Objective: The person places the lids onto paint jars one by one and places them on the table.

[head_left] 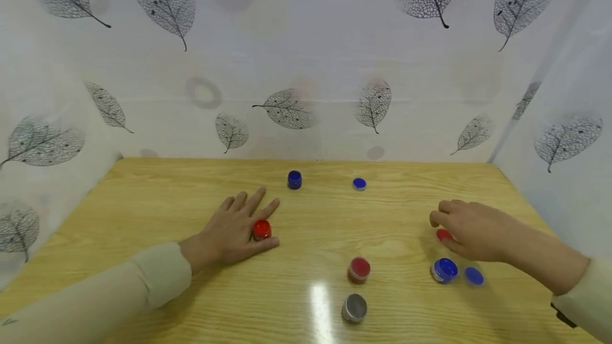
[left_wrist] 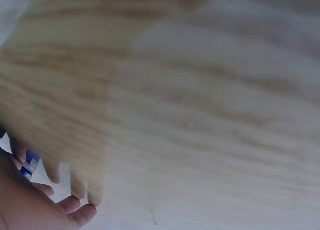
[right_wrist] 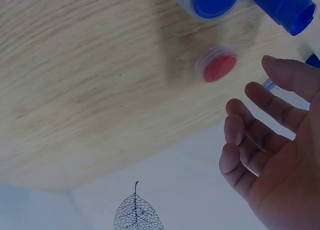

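Note:
My left hand (head_left: 228, 233) rests low by the table with its fingers spread. A small open jar of red paint (head_left: 262, 229) stands between its thumb and index finger; whether they touch it I cannot tell. In the left wrist view, part of the hand (left_wrist: 35, 205) shows at the lower left. My right hand (head_left: 478, 231) hovers over a red lid (head_left: 443, 234), partly covering it in the head view. The right wrist view has that lid (right_wrist: 220, 67) lying on the table, apart from the loosely bent fingers (right_wrist: 280, 109).
Near the right hand stand an open blue paint jar (head_left: 444, 270) and its blue lid (head_left: 474, 276). A dark blue jar (head_left: 294, 179) and another blue lid (head_left: 359, 184) lie farther back. A dark red-topped jar (head_left: 359, 269) and a grey-topped jar (head_left: 355, 308) stand front centre.

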### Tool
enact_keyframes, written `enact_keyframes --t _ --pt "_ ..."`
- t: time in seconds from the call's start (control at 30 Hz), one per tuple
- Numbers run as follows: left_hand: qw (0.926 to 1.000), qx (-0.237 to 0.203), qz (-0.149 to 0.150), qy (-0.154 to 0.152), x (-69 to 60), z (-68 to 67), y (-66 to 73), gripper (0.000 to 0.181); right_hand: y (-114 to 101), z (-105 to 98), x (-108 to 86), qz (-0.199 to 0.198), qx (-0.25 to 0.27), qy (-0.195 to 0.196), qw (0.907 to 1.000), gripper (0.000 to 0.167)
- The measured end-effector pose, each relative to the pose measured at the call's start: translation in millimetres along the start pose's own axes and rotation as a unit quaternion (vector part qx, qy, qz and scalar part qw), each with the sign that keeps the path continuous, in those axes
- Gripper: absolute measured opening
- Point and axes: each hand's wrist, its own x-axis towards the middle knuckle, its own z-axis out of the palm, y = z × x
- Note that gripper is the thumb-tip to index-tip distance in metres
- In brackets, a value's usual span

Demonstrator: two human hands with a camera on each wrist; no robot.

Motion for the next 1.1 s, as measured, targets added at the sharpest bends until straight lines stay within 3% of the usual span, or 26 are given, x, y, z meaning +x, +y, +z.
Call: enact_keyframes --t 0.27,0.67,1.1 --pt "1.0000 -0.002 -0.002 -0.004 0.6 0.7 1.2 0.081 10.5 19.0 -2.2 0.028 0.019 -0.024 0.9991 0.025" --pt "0.9996 0.024 -0.008 0.013 -2.8 -3.6 3.7 0.079 11.7 21.7 2.6 0.013 0.041 0.023 0.9988 0.020" --pt "0.9952 0.063 0.026 0.070 -10.7 -7.2 9.6 0.077 -11.5 3.7 10.8 -0.008 0.043 0.087 0.9953 0.026"
